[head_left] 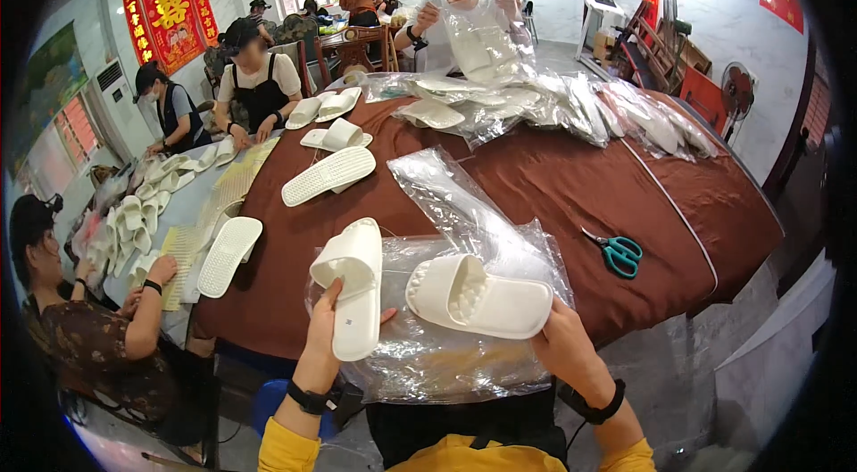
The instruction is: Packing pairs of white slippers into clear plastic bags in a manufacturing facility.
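Note:
My left hand (323, 318) is closed round the side of a white slide slipper (359, 316), which stands tilted with its toe strap away from me. In my right hand (566, 340) is a second white slipper (511, 304), gripped at the heel end, its strap pointing left and its bumpy insole showing. Both are above a transparent plastic bag (437, 369) at the near table edge. Another flattened plastic bag (464, 204) lies just beyond. Loose slippers (328, 176) rest on the brown cloth to the far left, one of them (230, 256) nearer to me.
Green-handled scissors (619, 256) lie on the brown tablecloth (661, 204) to the right. Bagged slippers (553, 106) pile up at the far side, where a person holds a plastic bag (486, 44). Other people work along the left, beside a heap of slippers (134, 213).

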The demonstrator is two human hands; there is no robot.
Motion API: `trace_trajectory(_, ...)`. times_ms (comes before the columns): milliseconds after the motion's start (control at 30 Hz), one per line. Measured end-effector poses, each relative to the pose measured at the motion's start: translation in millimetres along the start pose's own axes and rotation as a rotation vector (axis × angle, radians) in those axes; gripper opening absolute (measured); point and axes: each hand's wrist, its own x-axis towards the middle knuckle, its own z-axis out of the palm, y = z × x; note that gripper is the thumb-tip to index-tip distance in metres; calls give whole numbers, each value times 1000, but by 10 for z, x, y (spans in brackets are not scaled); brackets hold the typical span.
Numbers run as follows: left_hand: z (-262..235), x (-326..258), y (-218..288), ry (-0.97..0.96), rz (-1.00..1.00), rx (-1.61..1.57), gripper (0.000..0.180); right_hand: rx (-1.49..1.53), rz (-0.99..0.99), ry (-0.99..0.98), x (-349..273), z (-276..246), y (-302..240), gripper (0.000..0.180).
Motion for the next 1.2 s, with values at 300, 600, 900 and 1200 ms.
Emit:
trace_trajectory(300,-81,-84,307,-60,-14,45,48,821,101,25,-106,372,-183,88)
trace_trajectory(600,370,-528,42,-194,-2,-47,72,1097,240,27,-328,730,-521,77)
trace_trajectory(900,132,-768,-99,-289,73,-165,92,1161,270,106,-426,1123,-676,77)
trace_trajectory(1200,427,-857,-63,-89,284,276,66,898,271,-214,-407,1090,-820,81)
